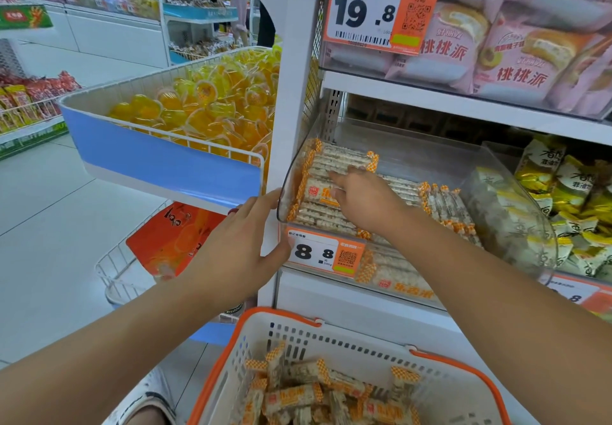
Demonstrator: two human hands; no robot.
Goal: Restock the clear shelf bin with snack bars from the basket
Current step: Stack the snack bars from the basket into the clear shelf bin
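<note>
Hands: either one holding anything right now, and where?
Left hand braces the clear bin at its front-left corner. Right hand rests on the bars inside; no grip visible.

Snack bars (326, 173): clear wrapper over white contents, orange-and-white checkered ends, orange label. Shelf bin (430, 159): transparent. Basket (298, 335): white perforated walls, orange rim. Price tags (326, 254): white with black digits, orange panel. Jelly cups (212, 103): yellow-orange. Upper-shelf packets (516, 70): pink, red lettering.
</note>
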